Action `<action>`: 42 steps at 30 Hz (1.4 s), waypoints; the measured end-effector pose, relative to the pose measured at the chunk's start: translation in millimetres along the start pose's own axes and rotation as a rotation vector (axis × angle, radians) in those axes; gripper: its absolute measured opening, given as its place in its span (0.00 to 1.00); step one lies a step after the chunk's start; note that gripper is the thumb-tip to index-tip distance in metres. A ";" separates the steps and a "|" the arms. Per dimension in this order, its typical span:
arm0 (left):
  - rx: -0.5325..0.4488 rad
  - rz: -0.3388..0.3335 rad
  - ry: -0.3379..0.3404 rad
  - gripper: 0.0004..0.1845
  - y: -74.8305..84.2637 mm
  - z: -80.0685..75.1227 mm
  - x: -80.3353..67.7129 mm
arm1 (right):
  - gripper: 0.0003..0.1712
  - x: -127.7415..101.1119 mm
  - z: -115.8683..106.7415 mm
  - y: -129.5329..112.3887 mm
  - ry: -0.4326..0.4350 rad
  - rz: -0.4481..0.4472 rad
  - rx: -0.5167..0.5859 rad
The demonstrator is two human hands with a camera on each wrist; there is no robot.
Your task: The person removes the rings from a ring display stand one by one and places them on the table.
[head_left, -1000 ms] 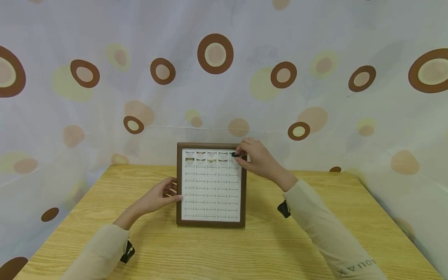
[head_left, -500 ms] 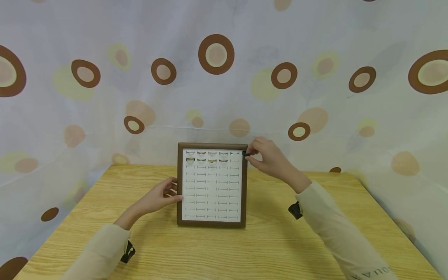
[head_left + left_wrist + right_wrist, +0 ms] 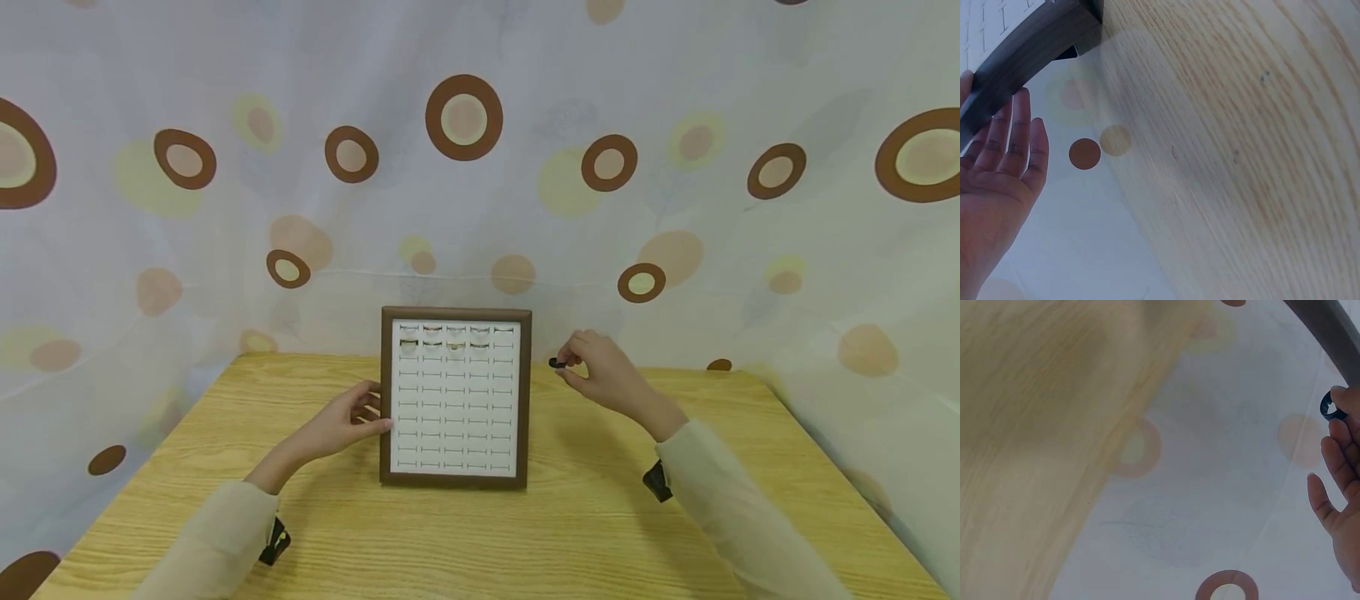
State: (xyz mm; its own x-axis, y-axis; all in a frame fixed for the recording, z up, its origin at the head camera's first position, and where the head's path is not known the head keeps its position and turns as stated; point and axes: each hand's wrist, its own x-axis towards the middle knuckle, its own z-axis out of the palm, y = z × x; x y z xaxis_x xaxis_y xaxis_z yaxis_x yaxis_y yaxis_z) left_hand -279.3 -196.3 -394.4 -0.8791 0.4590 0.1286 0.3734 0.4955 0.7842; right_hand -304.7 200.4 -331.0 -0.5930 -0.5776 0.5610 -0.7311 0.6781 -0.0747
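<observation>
A brown-framed ring display board stands upright on the table, its white face lined with rows of slots. Several rings sit in the top two rows. My left hand holds the board's left edge, thumb on the front and fingers behind; the left wrist view shows those fingers against the dark frame. To the right of the board and apart from it, my right hand pinches a black ring between thumb and fingertips. In the right wrist view the ring shows its open loop.
The wooden table spreads around the board on all sides. Behind it hangs a pale curtain with brown, yellow and peach circles. A black wrist device sits under the right sleeve, and another black device under the left.
My right hand has drawn the black ring away from the board's upper right corner, moving right and then down. The left hand and the board stay where they were.
</observation>
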 end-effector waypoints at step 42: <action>0.003 0.004 0.000 0.29 0.2 0.5 0.4 | 0.04 -68.3 66.5 27.3 -0.373 0.123 0.053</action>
State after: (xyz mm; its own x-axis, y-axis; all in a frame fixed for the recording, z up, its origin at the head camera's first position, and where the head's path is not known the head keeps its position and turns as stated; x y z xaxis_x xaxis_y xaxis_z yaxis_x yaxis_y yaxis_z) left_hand -279.4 -195.6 -394.5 -0.8777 0.4607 0.1316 0.3776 0.4960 0.7819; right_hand -306.5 228.2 -426.2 -0.7516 -0.6259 0.2080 -0.6580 0.7334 -0.1709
